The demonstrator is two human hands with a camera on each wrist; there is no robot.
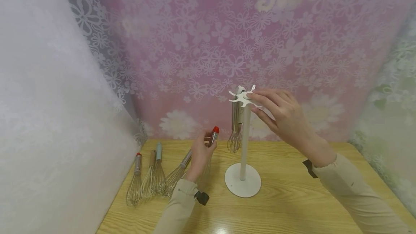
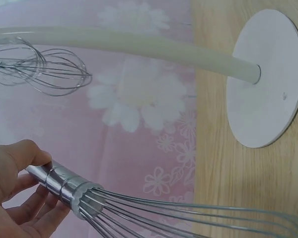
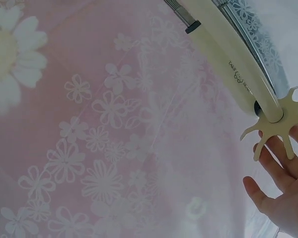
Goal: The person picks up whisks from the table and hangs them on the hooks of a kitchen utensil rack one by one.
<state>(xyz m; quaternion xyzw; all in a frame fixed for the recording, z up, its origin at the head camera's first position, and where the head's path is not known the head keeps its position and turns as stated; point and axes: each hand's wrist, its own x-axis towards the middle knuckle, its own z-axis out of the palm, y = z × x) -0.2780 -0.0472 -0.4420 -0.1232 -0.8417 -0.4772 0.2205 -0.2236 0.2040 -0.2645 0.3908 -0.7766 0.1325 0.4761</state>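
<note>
My left hand grips a whisk by its silver handle, thumb on one side and fingers on the other. The handle's red end cap points up, and its wires spread downward, left of the stand. A white utensil stand rises from a round base. At its top, my right hand touches the hook wheel with extended fingertips, while the thumb stays apart below. Behind the pole, whisks hang from the wheel, one with a metal handle and one with a white handle.
Several whisks lie on the wooden table at left: a red-capped one, one with a tan handle, a light blue-handled one and a silver-handled one. Floral curtains enclose the back and sides.
</note>
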